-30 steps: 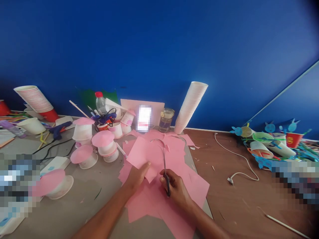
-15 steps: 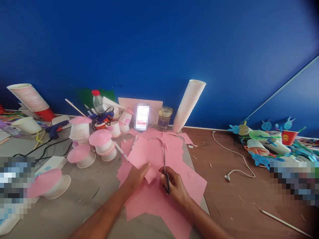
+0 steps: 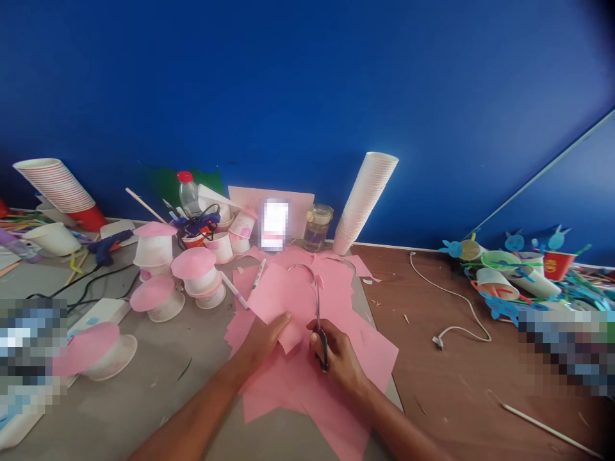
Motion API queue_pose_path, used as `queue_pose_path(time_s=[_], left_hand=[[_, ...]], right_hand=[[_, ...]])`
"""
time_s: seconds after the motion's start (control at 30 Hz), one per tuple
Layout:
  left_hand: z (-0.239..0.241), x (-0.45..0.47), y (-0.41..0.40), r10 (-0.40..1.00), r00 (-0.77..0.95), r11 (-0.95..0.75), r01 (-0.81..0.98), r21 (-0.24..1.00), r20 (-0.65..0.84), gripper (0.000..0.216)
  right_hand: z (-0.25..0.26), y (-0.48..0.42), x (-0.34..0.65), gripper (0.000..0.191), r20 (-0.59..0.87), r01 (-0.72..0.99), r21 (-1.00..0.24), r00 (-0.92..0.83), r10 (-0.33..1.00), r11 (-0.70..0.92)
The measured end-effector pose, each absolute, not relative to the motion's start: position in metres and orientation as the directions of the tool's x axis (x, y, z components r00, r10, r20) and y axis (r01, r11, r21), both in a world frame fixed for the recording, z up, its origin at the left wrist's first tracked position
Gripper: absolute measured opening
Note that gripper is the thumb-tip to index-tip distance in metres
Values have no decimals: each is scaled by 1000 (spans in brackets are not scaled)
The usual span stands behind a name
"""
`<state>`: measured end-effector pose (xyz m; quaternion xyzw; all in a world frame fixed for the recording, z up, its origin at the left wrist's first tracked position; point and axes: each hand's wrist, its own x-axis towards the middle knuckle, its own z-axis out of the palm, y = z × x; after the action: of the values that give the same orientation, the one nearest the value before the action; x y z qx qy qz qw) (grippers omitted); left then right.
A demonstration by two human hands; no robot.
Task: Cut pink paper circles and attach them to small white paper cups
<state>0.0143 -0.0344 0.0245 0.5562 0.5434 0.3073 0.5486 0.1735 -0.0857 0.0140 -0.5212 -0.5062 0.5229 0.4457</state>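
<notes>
My left hand (image 3: 262,339) pinches the near edge of a pink paper sheet (image 3: 283,294), thumb on top. My right hand (image 3: 336,355) is closed round the dark handles of a pair of scissors (image 3: 319,320). The blades point away from me into the sheet, beside a curved cut line. More pink sheets (image 3: 336,397) lie spread under both hands on the grey table (image 3: 144,397).
White cups capped with pink paper discs (image 3: 196,275) stand at the left with a blue glue gun (image 3: 108,244) and cables. A tall stack of white cups (image 3: 365,202) leans on the blue wall, beside a glass jar (image 3: 318,228). A white cable (image 3: 451,301) and craft cups (image 3: 519,275) lie at the right.
Both hands have stayed nearly in place on the paper. The whole view has shifted slightly as my head moved.
</notes>
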Motion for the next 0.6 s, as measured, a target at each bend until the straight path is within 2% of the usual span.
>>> queue_pose_path(time_s=[0.13,0.6], left_hand=[[22,12,-33,939,236,197,224,955,-249,33],[28,4,-31,929,229,231,255,939,-290,35]], right_hand=[[12,-85,174,41,-106,47,-994,-67,992,-103],[7,-86,175,36,-143,21,-990,-71,987,-142]])
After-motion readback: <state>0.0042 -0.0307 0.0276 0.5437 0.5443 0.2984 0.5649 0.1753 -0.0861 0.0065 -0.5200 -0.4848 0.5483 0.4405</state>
